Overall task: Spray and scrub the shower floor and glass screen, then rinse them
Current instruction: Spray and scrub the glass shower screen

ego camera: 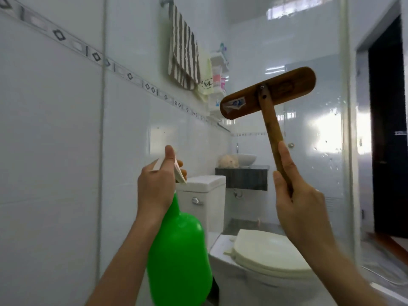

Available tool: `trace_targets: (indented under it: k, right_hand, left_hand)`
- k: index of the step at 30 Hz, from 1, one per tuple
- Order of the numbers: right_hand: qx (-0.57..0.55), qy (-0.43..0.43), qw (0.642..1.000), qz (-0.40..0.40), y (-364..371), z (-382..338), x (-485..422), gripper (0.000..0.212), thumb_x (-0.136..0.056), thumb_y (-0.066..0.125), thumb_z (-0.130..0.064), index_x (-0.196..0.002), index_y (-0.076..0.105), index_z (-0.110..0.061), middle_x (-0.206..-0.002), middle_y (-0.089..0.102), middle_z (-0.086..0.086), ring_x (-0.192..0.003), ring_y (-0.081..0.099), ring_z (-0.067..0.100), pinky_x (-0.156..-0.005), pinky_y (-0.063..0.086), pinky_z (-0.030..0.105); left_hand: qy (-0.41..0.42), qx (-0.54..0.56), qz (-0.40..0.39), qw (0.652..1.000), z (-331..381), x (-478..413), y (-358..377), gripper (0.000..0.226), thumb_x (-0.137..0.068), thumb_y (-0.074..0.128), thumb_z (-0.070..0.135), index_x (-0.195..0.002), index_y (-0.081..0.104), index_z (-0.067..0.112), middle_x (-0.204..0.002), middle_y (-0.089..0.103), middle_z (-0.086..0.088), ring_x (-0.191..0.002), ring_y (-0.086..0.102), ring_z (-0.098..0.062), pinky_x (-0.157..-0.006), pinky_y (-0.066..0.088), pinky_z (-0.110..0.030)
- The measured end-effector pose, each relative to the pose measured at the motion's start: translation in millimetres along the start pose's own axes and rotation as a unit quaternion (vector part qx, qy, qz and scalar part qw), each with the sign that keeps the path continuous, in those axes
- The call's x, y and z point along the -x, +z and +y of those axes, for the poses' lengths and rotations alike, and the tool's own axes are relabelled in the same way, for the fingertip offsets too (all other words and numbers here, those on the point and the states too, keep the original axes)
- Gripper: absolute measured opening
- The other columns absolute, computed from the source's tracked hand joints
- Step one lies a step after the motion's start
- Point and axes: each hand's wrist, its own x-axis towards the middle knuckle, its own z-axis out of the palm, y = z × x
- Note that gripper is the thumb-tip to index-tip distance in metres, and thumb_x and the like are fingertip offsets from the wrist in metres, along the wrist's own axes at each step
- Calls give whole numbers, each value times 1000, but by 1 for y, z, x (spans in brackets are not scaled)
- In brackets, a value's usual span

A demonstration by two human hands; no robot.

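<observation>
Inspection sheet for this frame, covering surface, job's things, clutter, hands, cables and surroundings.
Surface: clear glass screen at right carries water droplets; shower floor not in view.
Job's things: green plastic spray bottle, white trigger head; brown wooden scrub brush, head raised.
Clutter: brown-and-white striped towel and pale yellow cloth, hanging; white corner shelf of toiletries.
Hands: left hand grips the bottle's trigger head; right hand grips the brush handle.
Cables: thin white line low at right, cord or hose, cannot tell.
Surroundings: white tiled walls, white toilet lid closed, white basin, dark open doorway.
</observation>
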Motion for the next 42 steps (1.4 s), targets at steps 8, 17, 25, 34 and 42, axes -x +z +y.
trace_targets:
  k: [8, 17, 25, 34, 42]
  right_hand:
    - [-45, 10, 999, 17, 13, 8, 54, 57, -89, 38, -37, -145, 23, -36, -51, 47, -8, -41, 49, 11, -42, 42, 9]
    - [9, 4, 1000, 21, 1, 10, 46, 57, -98, 45, -24, -149, 23, -34, -54, 50, 3, -41, 43, 10, -43, 43, 10]
    - [70, 17, 997, 29, -20, 2, 29, 57, -99, 40, -26, -151, 19, -31, -57, 46, -5, -45, 46, 9, -47, 38, 12]
    - [135, 74, 986, -66, -41, -2, 114, 60, -87, 23, -45, -141, -3, -48, -51, 52, 1, -40, 51, 13, -45, 50, 18]
    - [178, 38, 982, -49, 4, -3, 80, 59, -97, 32, -38, -152, 11, -34, -50, 46, -5, -35, 43, 8, -37, 39, 12]
  left_hand:
    - [-4, -25, 13, 1000, -24, 22, -23, 55, -98, 45, 55, -76, 65, 9, -61, 64, -6, -59, 62, -23, -79, 58, -45]
    - [26, -8, -8, 1000, -22, 26, -24, 56, -98, 46, 54, -82, 68, 5, -64, 66, -6, -64, 65, -23, -82, 57, -47]
    - [40, -15, -104, 994, -14, 56, 18, 54, -102, 36, 51, -76, 65, 12, -69, 69, -5, -66, 65, -18, -62, 44, -23]
    - [27, -12, -62, 998, -37, 57, 19, 60, -101, 33, 53, -97, 71, 7, -98, 73, -10, -96, 65, -26, -73, 41, -24]
    - [28, -9, -8, 1000, -32, 40, -11, 51, -100, 39, 55, -101, 69, 14, -99, 73, 0, -49, 61, -9, -53, 47, -20]
